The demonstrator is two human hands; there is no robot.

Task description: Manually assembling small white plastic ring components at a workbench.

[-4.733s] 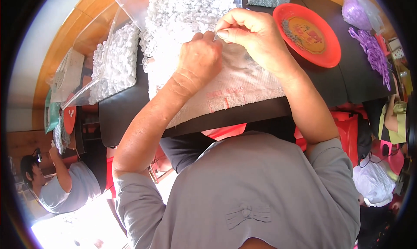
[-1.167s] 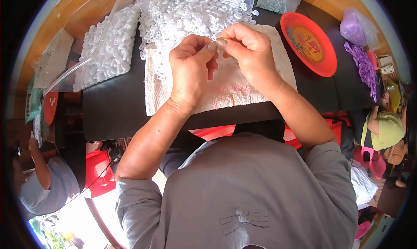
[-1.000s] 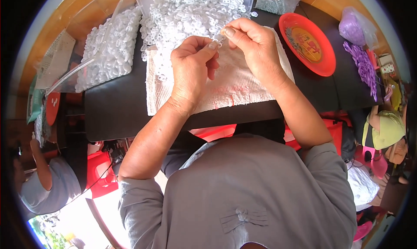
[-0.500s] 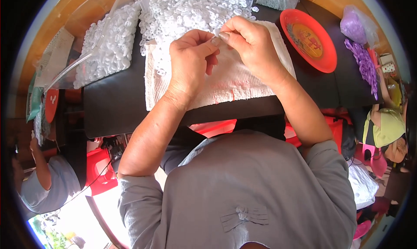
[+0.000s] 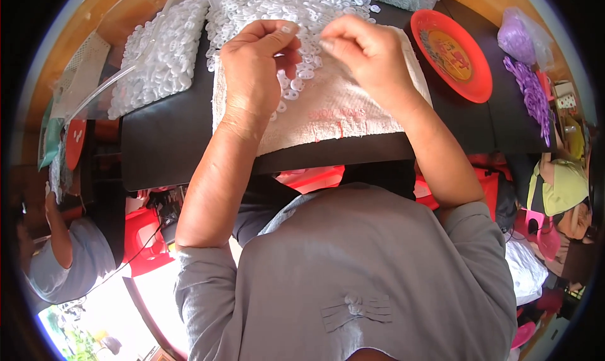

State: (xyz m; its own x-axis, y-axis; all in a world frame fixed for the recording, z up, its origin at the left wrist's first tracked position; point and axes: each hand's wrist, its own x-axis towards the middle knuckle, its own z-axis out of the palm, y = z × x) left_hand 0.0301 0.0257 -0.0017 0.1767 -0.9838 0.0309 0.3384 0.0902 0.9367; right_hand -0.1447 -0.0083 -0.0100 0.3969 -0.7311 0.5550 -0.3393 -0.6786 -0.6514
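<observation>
My left hand [image 5: 257, 62] is over the left part of a cream towel [image 5: 372, 112], its thumb and forefinger pressed together. Whatever lies between those fingertips is too small to make out. To its right, my right hand [image 5: 373, 55] hovers over the towel with thumb and forefinger in a slightly blurred pinch; its contents cannot be made out. A gap separates the two hands. Small white ring-shaped plastic pieces [image 5: 277, 11] form a heap beyond the hands. Several more trail down the towel beside my left hand, partly hidden by it.
A clear bag of white pieces [image 5: 157, 62] lies left on the dark table [image 5: 167, 153]. Right of the towel is a red oval tray [image 5: 482, 87], with purple strands [image 5: 526, 96] and a purple bag [image 5: 518, 36] beyond. A person [image 5: 79, 254] sits at far left, another [image 5: 561, 184] at far right.
My hands were fingertip to fingertip and have drawn apart, the left one moving left. White pieces on the towel that my left hand hid before now show beside it.
</observation>
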